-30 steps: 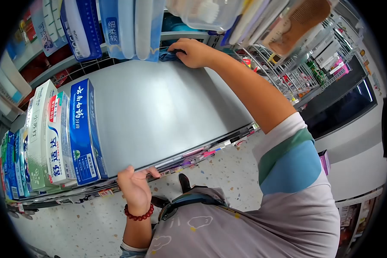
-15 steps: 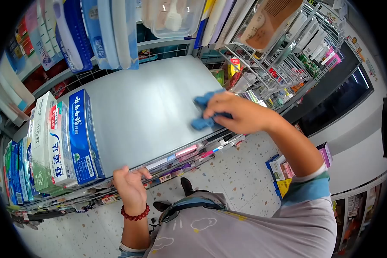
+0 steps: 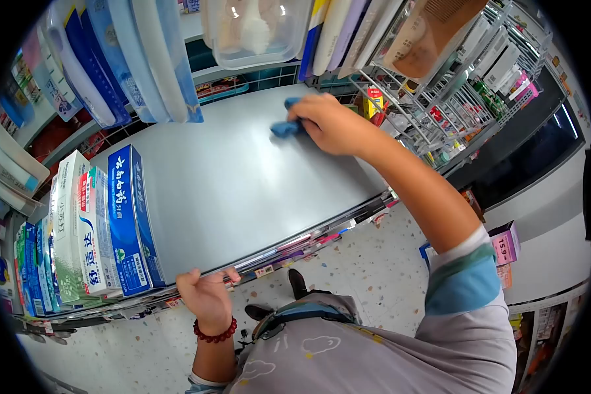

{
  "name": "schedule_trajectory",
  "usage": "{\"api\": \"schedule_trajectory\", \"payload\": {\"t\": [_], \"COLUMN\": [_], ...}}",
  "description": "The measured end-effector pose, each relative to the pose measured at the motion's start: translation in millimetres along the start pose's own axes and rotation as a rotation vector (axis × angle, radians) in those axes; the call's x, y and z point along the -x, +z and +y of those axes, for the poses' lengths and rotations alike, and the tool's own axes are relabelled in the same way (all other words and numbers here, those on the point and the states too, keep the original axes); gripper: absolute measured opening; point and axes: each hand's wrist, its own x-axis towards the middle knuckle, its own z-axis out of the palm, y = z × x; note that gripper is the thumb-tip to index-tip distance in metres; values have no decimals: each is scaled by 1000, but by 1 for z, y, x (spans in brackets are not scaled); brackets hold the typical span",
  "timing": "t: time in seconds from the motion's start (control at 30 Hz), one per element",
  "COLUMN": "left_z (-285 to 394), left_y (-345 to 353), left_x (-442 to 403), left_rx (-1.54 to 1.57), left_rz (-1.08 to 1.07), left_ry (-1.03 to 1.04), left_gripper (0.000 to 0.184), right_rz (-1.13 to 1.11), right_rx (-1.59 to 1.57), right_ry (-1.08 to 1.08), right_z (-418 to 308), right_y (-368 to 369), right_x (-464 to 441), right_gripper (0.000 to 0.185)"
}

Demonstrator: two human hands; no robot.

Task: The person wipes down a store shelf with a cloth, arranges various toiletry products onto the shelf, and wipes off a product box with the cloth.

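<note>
A crumpled blue cloth (image 3: 285,128) is pressed to the far right part of a grey metal shelf (image 3: 217,190). My right hand (image 3: 326,123) grips it from above, fingers closed around it. At the shelf's front edge rests my left hand (image 3: 208,297), fingers apart and holding nothing, with a red bead bracelet (image 3: 215,331) at its wrist. Just left of that hand stands a blue toothpaste box (image 3: 129,220), first in a row with a white box (image 3: 93,230) and a green-and-white box (image 3: 72,230).
Packaged brushes and a plastic tub (image 3: 255,33) hang over the shelf's back. A wire rack (image 3: 433,98) stands at the right. Lower shelves with goods run beneath the front edge, above a speckled floor (image 3: 368,262). A purple price box (image 3: 503,244) sits at right.
My right hand has moved the cloth away from the front edge, toward the back of the shelf and slightly left. My left hand stays at the front edge.
</note>
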Motion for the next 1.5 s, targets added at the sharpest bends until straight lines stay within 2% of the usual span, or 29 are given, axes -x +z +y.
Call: {"api": "schedule_trajectory", "payload": {"t": [0.13,0.17,0.27,0.33,0.47,0.57,0.7,0.77,0.83,0.9,1.0,1.03,1.07,1.1,1.3,1.37,1.5], "left_z": [-1,0,1,0,2,-6,-8,-4,-1,1,4,2,1,2,4,3,5], "left_y": [-13,-13,-12,-14,-10,-18,-32,-27,-28,-24,-27,-26,-23,-16,-5,-4,-3], "left_x": [-2,-1,-1,0,-2,-3,-6,-3,-3,-3,-3,-3,-2,-1,2,2,3], "left_rx": [-34,-39,-63,-60,-43,-48,-36,-27,-70,-93,-108,-112,-92,-69,-59,-59,-127], "left_rz": [-56,-51,-97,-67,-28,29,-50,-36,-67,-83,-134,-143,-67,13,21,41,17], "left_ry": [0,10,25,-55,-47,-62,-95,-103,-114,-118,-84,-95,-71,-47,-20,-10,25], "left_gripper": [35,35,33,29,24,31,32,21,23,25,32,32,33,35,36,36,35], "right_rz": [11,50,116,136,207,191,105,87,91,-66,-57,-51,-46,-46,19,43,-103], "right_rx": [30,67,133,124,108,69,16,-36,-87,-113,-112,-114,-115,-112,-75,-39,53], "right_ry": [146,127,244,211,222,263,108,61,31,125,117,122,127,139,61,95,308], "right_z": [28,35,52,56,44,19,-9,-40,-62,-80,-81,-84,-85,-80,-22,-3,13], "right_y": [13,15,32,36,32,19,-5,-23,-36,-59,-65,-64,-63,-61,-32,-21,-20], "right_x": [-55,-65,-86,-90,-76,-53,10,50,87,110,126,124,121,118,64,40,-17], "right_gripper": [29,27,26,27,29,26,25,22,21,22,25,30,35,35,29,29,31]}}
